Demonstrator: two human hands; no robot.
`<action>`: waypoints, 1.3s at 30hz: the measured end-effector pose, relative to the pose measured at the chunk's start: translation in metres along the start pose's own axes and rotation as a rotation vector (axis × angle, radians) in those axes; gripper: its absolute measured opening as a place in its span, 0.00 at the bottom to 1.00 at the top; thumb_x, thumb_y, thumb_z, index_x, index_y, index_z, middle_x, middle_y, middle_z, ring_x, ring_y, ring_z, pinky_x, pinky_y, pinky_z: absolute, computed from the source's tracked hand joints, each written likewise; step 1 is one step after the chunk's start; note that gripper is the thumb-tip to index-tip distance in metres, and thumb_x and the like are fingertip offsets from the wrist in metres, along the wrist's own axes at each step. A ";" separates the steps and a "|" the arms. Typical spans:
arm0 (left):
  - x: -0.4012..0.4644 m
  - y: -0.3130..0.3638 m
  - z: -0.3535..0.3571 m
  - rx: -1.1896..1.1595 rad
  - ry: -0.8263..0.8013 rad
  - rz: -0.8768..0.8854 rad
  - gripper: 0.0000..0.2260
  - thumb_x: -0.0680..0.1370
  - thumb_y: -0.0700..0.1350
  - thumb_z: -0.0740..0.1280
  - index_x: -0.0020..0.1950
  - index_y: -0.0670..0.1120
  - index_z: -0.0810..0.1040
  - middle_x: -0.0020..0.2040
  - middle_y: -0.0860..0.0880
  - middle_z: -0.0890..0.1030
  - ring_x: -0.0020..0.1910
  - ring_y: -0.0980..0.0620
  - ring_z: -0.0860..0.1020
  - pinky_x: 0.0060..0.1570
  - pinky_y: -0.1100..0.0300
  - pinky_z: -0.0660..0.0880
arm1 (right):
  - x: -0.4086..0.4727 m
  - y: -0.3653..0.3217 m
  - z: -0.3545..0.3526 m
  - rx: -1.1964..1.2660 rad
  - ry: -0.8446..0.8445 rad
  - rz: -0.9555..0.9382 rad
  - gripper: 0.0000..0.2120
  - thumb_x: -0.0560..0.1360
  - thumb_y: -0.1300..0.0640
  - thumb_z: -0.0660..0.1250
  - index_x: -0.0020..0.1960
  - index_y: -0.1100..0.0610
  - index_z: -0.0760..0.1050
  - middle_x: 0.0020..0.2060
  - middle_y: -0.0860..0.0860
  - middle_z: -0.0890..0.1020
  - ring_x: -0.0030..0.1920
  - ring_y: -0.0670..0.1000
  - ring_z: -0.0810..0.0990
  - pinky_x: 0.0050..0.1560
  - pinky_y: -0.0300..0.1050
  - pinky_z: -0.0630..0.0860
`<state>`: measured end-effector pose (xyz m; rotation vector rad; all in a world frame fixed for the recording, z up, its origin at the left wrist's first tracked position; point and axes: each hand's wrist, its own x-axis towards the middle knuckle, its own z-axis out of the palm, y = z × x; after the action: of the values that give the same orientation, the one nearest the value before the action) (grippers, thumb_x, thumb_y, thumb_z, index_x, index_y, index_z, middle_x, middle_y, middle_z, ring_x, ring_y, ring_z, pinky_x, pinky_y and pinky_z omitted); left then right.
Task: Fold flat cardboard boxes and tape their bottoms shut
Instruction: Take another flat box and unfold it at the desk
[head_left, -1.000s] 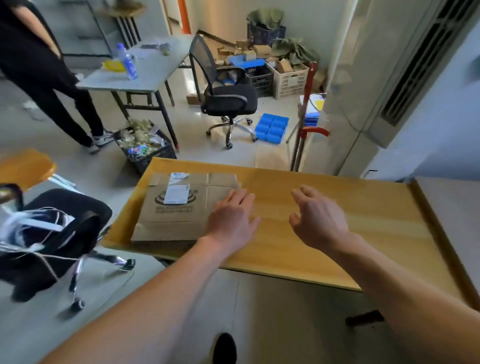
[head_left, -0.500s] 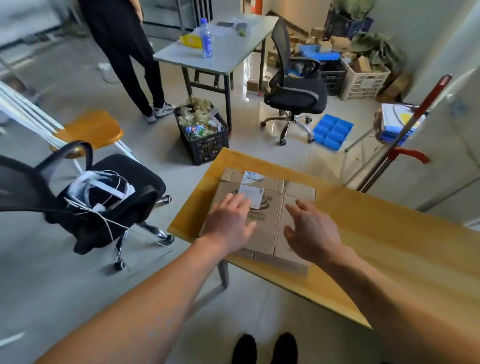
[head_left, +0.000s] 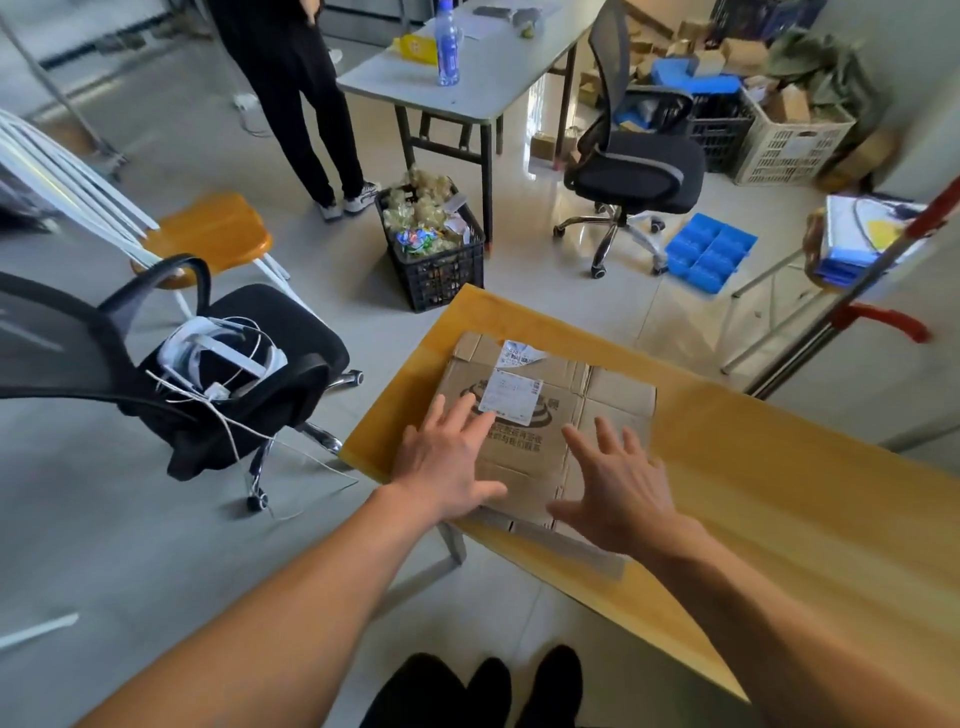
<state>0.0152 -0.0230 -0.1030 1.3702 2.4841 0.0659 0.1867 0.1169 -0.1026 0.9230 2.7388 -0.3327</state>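
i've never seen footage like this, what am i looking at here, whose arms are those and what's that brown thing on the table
There is no machine here. The camera sits on a person's head and looks forward and down, so the two bare arms reaching in from the bottom are the wearer's own. The wide lens bends the room at the edges.

The brown thing is a flattened cardboard box with a white shipping label stuck on it. It lies flat at the corner of a yellow wooden table. The left hand rests open on the box, fingers spread. The right hand is open too, over the box's near right part; whether it touches is hard to tell. Neither hand grips anything.

Behind are a black office chair, a black crate of scraps and another person standing by a grey table.
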 end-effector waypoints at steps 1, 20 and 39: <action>0.000 -0.004 0.006 0.001 -0.113 -0.053 0.47 0.68 0.66 0.72 0.78 0.59 0.48 0.80 0.52 0.41 0.78 0.39 0.43 0.70 0.36 0.58 | -0.002 0.005 0.008 0.018 -0.102 0.052 0.51 0.64 0.30 0.69 0.76 0.39 0.42 0.78 0.54 0.47 0.74 0.66 0.57 0.63 0.66 0.68; 0.081 -0.064 -0.131 -0.542 0.458 0.200 0.06 0.72 0.45 0.74 0.48 0.48 0.84 0.48 0.47 0.80 0.45 0.47 0.79 0.46 0.58 0.74 | 0.006 -0.003 -0.107 0.657 0.464 0.408 0.10 0.75 0.46 0.65 0.44 0.49 0.83 0.36 0.44 0.84 0.37 0.44 0.81 0.33 0.40 0.76; 0.154 -0.081 -0.121 -1.271 -0.159 0.266 0.16 0.68 0.64 0.70 0.47 0.54 0.81 0.46 0.49 0.82 0.52 0.46 0.82 0.55 0.51 0.79 | 0.006 -0.037 -0.087 0.822 0.638 0.161 0.25 0.72 0.36 0.65 0.64 0.47 0.74 0.62 0.44 0.78 0.61 0.44 0.77 0.52 0.49 0.80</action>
<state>-0.1622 0.0744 -0.0401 0.9784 1.4816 1.2614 0.1463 0.1164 -0.0165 1.6668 3.0456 -1.4160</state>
